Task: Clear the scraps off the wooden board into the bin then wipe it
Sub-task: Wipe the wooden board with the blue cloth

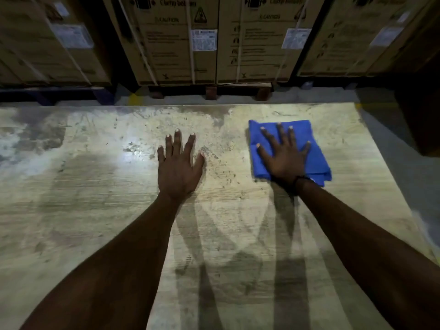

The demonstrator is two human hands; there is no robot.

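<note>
A large, pale, scuffed wooden board [95,186] fills most of the view, with small dark specks and stains around its middle. My left hand [178,165] lies flat on the bare wood near the centre, fingers spread, holding nothing. My right hand [284,158] presses flat with spread fingers on a folded blue cloth [314,148] at the board's far right. No bin is in view.
Beyond the board's far edge runs a strip of grey floor [309,95], then a row of tall strapped cardboard boxes [176,44] on pallets. The board's right edge [390,186] drops to the floor. A dark object [423,115] stands at the far right.
</note>
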